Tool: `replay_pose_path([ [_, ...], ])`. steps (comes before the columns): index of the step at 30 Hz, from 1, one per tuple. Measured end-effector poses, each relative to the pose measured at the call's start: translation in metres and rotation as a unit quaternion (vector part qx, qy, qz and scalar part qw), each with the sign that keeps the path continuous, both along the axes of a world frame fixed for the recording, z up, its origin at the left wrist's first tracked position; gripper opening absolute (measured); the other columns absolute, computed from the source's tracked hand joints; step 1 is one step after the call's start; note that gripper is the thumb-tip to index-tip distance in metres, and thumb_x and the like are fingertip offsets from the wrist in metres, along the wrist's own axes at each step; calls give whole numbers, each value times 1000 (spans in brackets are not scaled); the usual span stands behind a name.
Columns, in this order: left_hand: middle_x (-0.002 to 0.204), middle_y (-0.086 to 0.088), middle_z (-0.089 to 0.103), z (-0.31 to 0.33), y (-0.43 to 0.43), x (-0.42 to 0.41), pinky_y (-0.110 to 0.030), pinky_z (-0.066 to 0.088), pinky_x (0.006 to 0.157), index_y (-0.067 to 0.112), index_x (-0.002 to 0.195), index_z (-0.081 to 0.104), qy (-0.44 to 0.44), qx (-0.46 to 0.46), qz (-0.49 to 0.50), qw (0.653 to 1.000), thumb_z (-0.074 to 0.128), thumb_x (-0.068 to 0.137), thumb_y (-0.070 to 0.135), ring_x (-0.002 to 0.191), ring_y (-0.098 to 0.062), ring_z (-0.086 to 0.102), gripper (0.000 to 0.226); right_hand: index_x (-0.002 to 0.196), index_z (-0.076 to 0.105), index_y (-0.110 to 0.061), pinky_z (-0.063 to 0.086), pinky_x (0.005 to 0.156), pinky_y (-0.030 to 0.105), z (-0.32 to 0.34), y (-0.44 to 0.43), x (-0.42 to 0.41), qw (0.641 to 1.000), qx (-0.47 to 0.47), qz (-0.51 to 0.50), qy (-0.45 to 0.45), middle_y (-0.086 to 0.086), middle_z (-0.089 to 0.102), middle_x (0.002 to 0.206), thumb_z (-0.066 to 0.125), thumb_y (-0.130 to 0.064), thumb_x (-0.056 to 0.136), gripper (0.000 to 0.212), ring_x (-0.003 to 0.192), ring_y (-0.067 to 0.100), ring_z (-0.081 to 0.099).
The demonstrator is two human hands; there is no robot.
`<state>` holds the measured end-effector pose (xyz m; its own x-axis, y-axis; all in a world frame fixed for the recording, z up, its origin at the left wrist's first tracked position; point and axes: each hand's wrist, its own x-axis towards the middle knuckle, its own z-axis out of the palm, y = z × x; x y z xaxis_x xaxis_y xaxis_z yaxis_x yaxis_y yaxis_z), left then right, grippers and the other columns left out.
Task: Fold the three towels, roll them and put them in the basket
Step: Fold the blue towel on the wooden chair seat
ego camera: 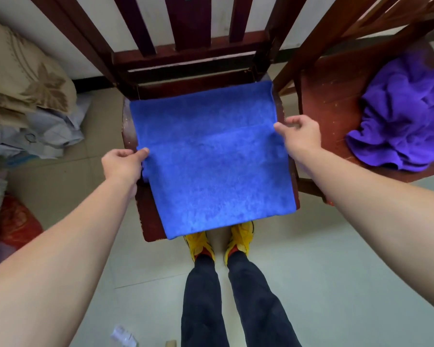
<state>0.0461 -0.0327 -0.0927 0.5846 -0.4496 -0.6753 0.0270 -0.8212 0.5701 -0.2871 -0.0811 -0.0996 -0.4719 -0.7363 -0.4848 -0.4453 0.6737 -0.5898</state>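
- The blue towel [211, 171] lies spread over the seat of the chair [148, 221]. Its near edge hangs a little past the seat's front, and one layer is doubled over so that a free hem runs across the middle.
- The left grip [122, 166] is clamped on that hem at the chair's left side, thumb and fingers [142, 152] pinching the cloth.
- The right grip [301, 136] pinches the same hem at the chair's right side, the fingers curled round the edge.
- The cloth looks like soft, light, fluffy microfibre. It should sag wherever it is not held, and it ought not to slip from a pinch.
- I would judge the corners and hems the best hold, both ends taken together so the fold stays square.
- The purple towel [406, 116] sits crumpled on the second chair [331, 96], well to the right of the first.
- I see no third towel or basket from here.
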Motion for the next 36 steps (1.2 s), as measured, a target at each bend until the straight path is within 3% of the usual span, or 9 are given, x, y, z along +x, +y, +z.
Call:
replay_pose_path([
  [3,98,-3,61,-7,44,-9,-35,49,82,15,93,56,-66,55,-13,996,83,70,33,85,-21,57,40,105,62,-26,41,74,26,-5,49,-9,998,53,22,34,-17,56,76,75,-37,77,33,81,15,57],
  [5,96,-3,64,-7,87,-20,-36,51,81,13,96,59,-71,97,-57,991,85,67,33,86,-24,60,43,106,62,-21,41,71,27,-9,92,-17,992,113,32,47,-10,61,79,76,-32,75,36,79,17,59],
  [8,79,-2,67,-11,140,-35,-31,47,69,14,78,63,-61,170,-139,974,82,72,24,78,-27,63,23,74,60,-16,47,63,33,-13,142,-22,974,218,30,46,-2,64,69,77,-27,72,20,65,22,59],
  [10,69,0,65,-13,155,-37,-29,45,66,16,67,62,-80,183,-177,964,77,76,21,73,-26,61,18,56,48,-14,37,52,30,-16,161,-23,967,251,27,38,-3,52,52,77,-25,74,36,50,20,46],
  [14,55,-1,55,-7,143,-25,-27,39,55,11,62,57,-53,115,-135,983,68,77,9,51,-18,45,19,60,58,-12,41,58,31,-5,155,-28,987,163,12,3,3,59,58,73,-23,81,28,56,19,50],
  [18,57,-6,52,17,96,-5,-31,43,62,11,63,55,-45,29,-82,995,64,76,7,57,-19,46,16,65,62,-17,44,55,20,22,104,-26,998,42,9,-34,-6,62,59,73,-19,82,20,51,1,53],
  [24,59,-7,50,33,4,1,-20,44,45,14,63,48,-13,-42,-51,998,61,82,4,50,-14,48,25,61,57,-17,46,64,36,26,16,-4,997,10,-12,-76,6,59,69,71,-20,82,26,66,18,53],
  [31,88,-8,61,3,17,-10,-36,49,73,15,82,53,-30,25,-22,999,76,78,29,76,-22,55,26,91,65,-23,49,77,30,3,25,-4,998,57,0,-20,-2,65,92,76,-23,77,18,83,17,60],
  [36,81,-4,60,-10,108,-40,-33,45,70,13,76,52,-73,149,-89,982,84,68,32,77,-27,56,38,88,62,-22,40,60,26,-7,110,-12,979,195,16,55,-4,64,83,78,-39,73,28,66,15,59],
])
